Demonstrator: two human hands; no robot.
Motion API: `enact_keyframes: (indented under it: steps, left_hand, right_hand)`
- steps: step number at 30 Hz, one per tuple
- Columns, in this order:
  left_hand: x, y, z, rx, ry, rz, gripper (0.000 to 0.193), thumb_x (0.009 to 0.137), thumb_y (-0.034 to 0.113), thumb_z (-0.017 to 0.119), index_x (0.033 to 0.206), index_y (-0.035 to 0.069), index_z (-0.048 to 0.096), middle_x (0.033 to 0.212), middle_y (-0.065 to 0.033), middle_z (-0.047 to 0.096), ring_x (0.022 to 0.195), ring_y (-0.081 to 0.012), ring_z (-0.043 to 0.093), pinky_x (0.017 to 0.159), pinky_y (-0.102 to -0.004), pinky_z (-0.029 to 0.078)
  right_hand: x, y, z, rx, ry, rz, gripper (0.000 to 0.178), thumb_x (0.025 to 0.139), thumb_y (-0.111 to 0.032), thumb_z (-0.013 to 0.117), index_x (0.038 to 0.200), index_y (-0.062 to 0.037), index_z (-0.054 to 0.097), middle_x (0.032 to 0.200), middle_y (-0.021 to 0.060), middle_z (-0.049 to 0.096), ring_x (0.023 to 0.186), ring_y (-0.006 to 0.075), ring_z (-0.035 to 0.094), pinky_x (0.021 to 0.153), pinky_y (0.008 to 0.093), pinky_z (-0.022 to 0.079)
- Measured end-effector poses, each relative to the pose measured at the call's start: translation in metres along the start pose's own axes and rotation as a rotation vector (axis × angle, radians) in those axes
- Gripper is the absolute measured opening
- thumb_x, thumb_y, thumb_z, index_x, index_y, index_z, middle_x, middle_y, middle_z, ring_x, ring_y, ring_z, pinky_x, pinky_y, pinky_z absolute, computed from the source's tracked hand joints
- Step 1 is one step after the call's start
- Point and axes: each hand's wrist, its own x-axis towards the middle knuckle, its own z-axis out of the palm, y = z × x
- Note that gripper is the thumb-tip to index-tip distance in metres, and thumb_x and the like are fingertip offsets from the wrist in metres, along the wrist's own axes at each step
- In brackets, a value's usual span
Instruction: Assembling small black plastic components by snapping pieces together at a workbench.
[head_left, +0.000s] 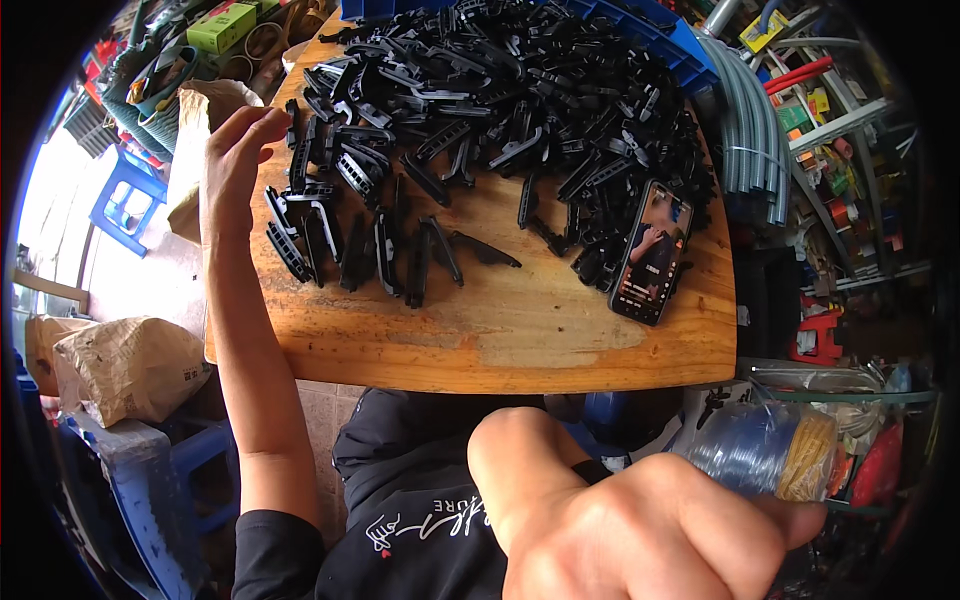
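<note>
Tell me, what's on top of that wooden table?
The wooden table bears many black plastic parts and a phone with its screen lit; a blue crate shows at the far edge. Whatever lies under the heaped parts is hidden.

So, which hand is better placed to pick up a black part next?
Probably the left hand: it's right beside the black parts; the right hand is away from the table.
</note>
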Motion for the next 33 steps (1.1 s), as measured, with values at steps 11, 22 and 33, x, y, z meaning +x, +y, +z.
enact_keyframes:
  steps: [11, 22, 33]
  left_hand:
    - [0.001, 0.0, 0.001, -0.01, -0.022, 0.019, 0.031, 0.083, 0.033, 0.063, 0.097, 0.006, 0.068, 0.092, -0.0014, 0.068, 0.091, -0.0119, 0.061, 0.084, -0.0307, 0.043]
    - [0.001, -0.001, -0.001, 0.032, -0.034, -0.006, 0.034, 0.086, 0.036, 0.059, 0.101, 0.006, 0.068, 0.099, -0.0041, 0.068, 0.098, -0.0135, 0.06, 0.089, -0.0316, 0.042]
    - [0.003, 0.004, 0.004, -0.013, -0.023, 0.021, 0.029, 0.083, 0.033, 0.063, 0.096, 0.007, 0.069, 0.092, -0.0014, 0.068, 0.09, -0.0112, 0.061, 0.083, -0.0302, 0.042]
  right_hand:
    - [0.005, 0.004, 0.013, 0.087, 0.152, -0.053, 0.053, 0.097, -0.028, 0.05, 0.051, -0.0023, 0.046, 0.045, 0.0036, 0.035, 0.034, 0.0132, 0.03, 0.05, 0.0325, 0.04]
    - [-0.007, -0.004, 0.005, 0.027, -0.027, 0.02, 0.051, 0.098, -0.021, 0.048, 0.05, -0.0038, 0.043, 0.046, 0.0034, 0.035, 0.035, 0.0132, 0.032, 0.048, 0.0306, 0.041]
    - [0.011, 0.009, -0.006, -0.621, -0.403, -0.488, 0.039, 0.09, -0.004, 0.047, 0.051, -0.0082, 0.048, 0.05, 0.0036, 0.044, 0.045, 0.0173, 0.048, 0.073, 0.0361, 0.055]
